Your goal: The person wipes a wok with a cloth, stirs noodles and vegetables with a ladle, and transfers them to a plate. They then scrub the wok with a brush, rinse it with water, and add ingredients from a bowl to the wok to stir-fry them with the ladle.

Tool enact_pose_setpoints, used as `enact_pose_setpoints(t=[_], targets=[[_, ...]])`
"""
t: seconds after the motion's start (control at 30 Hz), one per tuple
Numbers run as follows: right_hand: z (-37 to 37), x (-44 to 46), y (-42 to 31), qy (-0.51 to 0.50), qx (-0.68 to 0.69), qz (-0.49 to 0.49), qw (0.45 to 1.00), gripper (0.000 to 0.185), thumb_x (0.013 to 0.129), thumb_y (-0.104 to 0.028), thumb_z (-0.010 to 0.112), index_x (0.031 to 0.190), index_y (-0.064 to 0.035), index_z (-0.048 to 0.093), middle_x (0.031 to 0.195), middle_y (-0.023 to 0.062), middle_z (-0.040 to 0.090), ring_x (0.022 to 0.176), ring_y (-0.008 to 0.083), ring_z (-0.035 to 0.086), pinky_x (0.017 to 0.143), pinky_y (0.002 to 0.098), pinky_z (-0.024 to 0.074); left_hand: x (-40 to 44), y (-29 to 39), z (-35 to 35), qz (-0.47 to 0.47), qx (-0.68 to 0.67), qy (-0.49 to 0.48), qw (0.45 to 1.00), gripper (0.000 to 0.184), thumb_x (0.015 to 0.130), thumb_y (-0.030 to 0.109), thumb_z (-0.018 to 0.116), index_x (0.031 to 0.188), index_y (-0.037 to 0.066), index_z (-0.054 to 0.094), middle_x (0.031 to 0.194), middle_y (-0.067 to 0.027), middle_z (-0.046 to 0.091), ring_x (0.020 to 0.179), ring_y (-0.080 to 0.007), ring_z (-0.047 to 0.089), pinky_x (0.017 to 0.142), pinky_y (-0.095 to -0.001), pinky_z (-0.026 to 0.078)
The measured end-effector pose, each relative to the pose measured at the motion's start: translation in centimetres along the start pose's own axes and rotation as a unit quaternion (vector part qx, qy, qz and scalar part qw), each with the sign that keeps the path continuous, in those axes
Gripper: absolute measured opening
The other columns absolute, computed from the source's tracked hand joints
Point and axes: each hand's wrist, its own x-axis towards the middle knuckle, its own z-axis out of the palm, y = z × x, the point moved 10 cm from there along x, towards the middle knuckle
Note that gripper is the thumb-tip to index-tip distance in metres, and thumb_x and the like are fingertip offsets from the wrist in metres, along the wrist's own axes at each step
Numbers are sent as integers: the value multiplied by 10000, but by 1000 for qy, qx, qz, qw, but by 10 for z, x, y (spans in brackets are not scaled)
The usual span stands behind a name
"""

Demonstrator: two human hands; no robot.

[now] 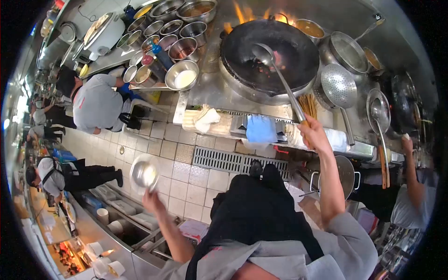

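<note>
My right hand [314, 135] is closed around the wooden handle end of a long ladle [288, 88]. The ladle's bowl lies inside a black wok [238, 51], near a few small reddish pieces of food [277, 58]. Flames [243, 14] rise behind the wok's far rim. Off to my left, over the tiled floor, my left hand [153, 201] grips a shiny round metal bowl [138, 173] by its near edge. Both that hand and the bowl are smeared by motion, and the bowl's contents cannot be made out.
Several metal bowls of sauces [183, 48] crowd the counter at the back left. A perforated skimmer [339, 85] and a strainer ladle [378, 108] lie right of the wok. A blue cloth [261, 129] hangs at the stove's front edge. Co-workers stand at left [95, 100] and right [415, 200].
</note>
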Motion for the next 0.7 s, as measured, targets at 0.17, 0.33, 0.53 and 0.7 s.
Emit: enact_pose_setpoints(t=[0.17, 0.33, 0.53, 0.7], targets=[[2, 2, -6, 100, -156, -64, 981, 496, 843, -121, 581, 1309, 7, 471, 629, 14, 510, 391, 110, 451, 339, 280, 336, -141, -64, -305, -230, 610, 302, 695, 177, 849, 176, 614, 943, 35, 664, 840, -136, 700, 697, -220, 659, 624, -405, 537], [18, -26, 1, 54, -57, 24, 997, 473, 843, -118, 576, 1292, -2, 488, 600, -4, 474, 388, 107, 444, 318, 264, 319, -202, -120, -371, -282, 455, 369, 760, 188, 857, 171, 598, 942, 13, 655, 834, -145, 686, 686, -234, 653, 606, -395, 541], [6, 5, -21, 144, -194, -63, 968, 334, 836, -109, 580, 1160, -39, 542, 559, 11, 475, 384, 107, 446, 310, 277, 324, -222, -156, -391, -281, 366, 383, 800, 204, 867, 166, 578, 940, -13, 643, 828, -156, 669, 671, -251, 647, 583, -384, 546], [11, -46, -27, 95, -228, -49, 968, 491, 818, -113, 581, 1292, -18, 500, 581, 17, 481, 417, 113, 475, 342, 284, 353, -229, -164, -400, -245, 275, 414, 832, 218, 875, 161, 562, 939, -35, 633, 823, -165, 655, 660, -266, 641, 565, -375, 551]])
